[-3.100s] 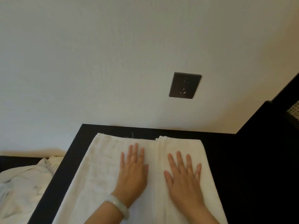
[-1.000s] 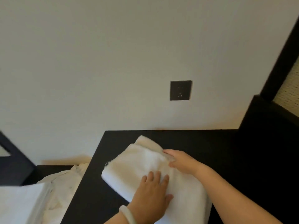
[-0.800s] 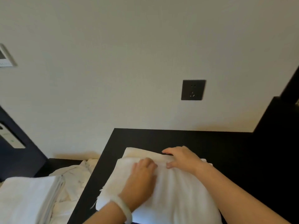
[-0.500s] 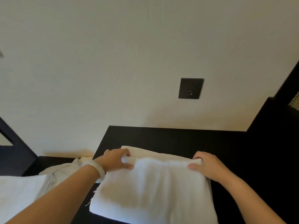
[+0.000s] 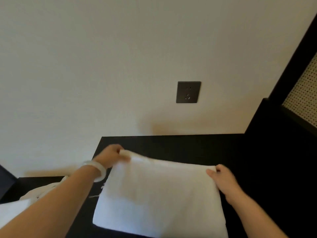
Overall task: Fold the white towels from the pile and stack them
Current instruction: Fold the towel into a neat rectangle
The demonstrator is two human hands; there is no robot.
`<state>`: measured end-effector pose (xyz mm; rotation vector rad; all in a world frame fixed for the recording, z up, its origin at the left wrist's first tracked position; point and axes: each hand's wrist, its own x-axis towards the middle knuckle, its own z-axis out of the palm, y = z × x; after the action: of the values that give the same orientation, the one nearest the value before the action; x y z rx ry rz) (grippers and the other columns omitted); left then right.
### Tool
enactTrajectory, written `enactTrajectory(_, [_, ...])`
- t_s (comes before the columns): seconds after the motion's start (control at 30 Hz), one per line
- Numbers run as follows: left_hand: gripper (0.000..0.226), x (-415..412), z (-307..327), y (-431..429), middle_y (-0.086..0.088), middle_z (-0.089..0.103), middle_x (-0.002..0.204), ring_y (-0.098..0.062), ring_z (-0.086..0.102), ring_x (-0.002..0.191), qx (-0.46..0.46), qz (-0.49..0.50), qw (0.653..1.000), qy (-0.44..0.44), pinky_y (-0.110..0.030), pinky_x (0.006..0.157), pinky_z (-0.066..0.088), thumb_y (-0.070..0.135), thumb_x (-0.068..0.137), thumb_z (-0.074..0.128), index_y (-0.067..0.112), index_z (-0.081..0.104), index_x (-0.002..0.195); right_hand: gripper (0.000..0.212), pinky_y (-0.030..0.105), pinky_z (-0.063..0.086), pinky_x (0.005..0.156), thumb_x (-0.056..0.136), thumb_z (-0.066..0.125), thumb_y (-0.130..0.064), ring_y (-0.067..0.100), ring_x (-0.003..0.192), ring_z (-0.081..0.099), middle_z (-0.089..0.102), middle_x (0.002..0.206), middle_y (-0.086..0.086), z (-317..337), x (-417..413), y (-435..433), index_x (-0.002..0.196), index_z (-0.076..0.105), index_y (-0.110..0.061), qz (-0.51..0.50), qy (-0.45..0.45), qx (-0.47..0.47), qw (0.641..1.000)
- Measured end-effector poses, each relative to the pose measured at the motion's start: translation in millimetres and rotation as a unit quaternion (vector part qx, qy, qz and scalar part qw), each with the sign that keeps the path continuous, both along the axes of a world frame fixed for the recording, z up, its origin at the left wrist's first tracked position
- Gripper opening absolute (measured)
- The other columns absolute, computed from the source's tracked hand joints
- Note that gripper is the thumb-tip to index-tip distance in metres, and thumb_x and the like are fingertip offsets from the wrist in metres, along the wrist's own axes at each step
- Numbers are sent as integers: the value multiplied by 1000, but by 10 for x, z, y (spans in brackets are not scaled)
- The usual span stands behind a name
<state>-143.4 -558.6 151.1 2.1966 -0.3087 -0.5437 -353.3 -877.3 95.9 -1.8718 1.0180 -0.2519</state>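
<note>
A folded white towel [image 5: 159, 200] lies on the black table [image 5: 188, 146], its far edge raised. My left hand [image 5: 110, 156], with a pale bangle on its wrist, pinches the far left corner and holds it above the table. My right hand [image 5: 221, 177] grips the far right corner, thumb on top. Lower left, beyond the table's edge, lies a crumpled pile of white towels [image 5: 42, 191], partly hidden by my left forearm. A stack of folded white towels [image 5: 12, 212] shows at the left border.
A dark wall socket [image 5: 188, 92] sits on the cream wall behind the table. At the right stands black furniture with a perforated panel [image 5: 303, 93]. A lower dark surface [image 5: 34, 182] carries the pile at the left.
Earlier both hands lay flat on the spread towel. It has since been folded smaller. In the last half second the two hands moved apart to the far corners and raised that edge.
</note>
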Motion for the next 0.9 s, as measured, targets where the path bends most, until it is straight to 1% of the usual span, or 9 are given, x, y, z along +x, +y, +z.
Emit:
enactTrajectory(0.03, [13, -41, -142, -52, -11, 62, 76, -27, 59, 76, 35, 10, 999, 2, -34, 71, 47, 13, 81, 74, 6, 63, 83, 10, 28, 43, 59, 98, 58, -23, 15, 78, 59, 63, 92, 5, -80, 29, 70, 96, 57, -13, -16, 6, -37, 999])
enactTrajectory(0.1, [19, -89, -333, -55, -13, 59, 77, -26, 58, 72, 30, 44, 998, 27, -37, 70, 49, 19, 83, 65, 1, 61, 85, 10, 24, 39, 55, 100, 53, -28, 10, 75, 56, 59, 90, 0, -211, 69, 152, 98, 52, -18, -34, 6, -91, 995])
enactTrajectory(0.2, [29, -71, -416, 5, -12, 65, 80, -27, 62, 72, -7, 76, 997, 31, -40, 73, 54, 32, 91, 59, 3, 63, 88, 13, 21, 39, 55, 101, 49, -34, 9, 77, 57, 55, 91, -5, -346, 84, 140, 103, 50, -21, -41, 9, -124, 991])
enactTrajectory(0.27, [25, -61, -452, 21, -12, 67, 83, -27, 65, 77, -10, 89, 996, 16, -40, 73, 56, 33, 95, 57, 11, 65, 87, 16, 20, 38, 57, 101, 49, -36, 10, 81, 55, 53, 98, -3, -389, 117, 110, 104, 50, -21, -34, 10, -145, 989])
enactTrajectory(0.33, [24, -58, -519, 15, -10, 64, 80, -23, 60, 73, -3, 106, 994, -11, -32, 65, 49, 32, 96, 55, 14, 62, 82, 19, 21, 38, 59, 100, 50, -37, 11, 80, 55, 53, 99, 0, -406, 178, 59, 101, 52, -19, -19, 8, -152, 988])
enactTrajectory(0.53, [24, -80, -638, -19, -12, 63, 85, -23, 60, 77, -18, 150, 988, -21, -29, 61, 44, 32, 99, 49, 14, 61, 88, 23, 27, 44, 61, 98, 55, -38, 14, 73, 57, 58, 84, 2, -249, 424, -82, 84, 51, -21, 19, 8, -123, 992])
enactTrajectory(0.67, [21, -114, -628, 3, -9, 62, 83, -22, 59, 76, -21, 138, 989, -49, -28, 60, 42, 32, 99, 48, 18, 58, 89, 22, 26, 40, 64, 95, 59, -31, 11, 80, 50, 52, 90, -5, -19, 549, -155, 78, 50, -21, 92, -16, -245, 965])
enactTrajectory(0.77, [17, -97, -582, 41, -3, 61, 82, -19, 59, 76, -34, 139, 984, -107, -26, 59, 41, 34, 99, 48, 22, 55, 89, 23, 25, 42, 57, 95, 59, -26, 12, 68, 51, 53, 78, -3, 110, 599, -166, 77, 47, -21, 119, -95, -195, 969])
enactTrajectory(0.9, [18, -97, -669, 70, -4, 61, 82, -17, 58, 75, -20, 150, 983, -108, -25, 58, 40, 32, 100, 47, 23, 54, 87, 23, 29, 45, 60, 98, 58, -26, 20, 70, 55, 57, 79, 7, -19, 647, -95, 81, 51, -11, 74, -45, -105, 991])
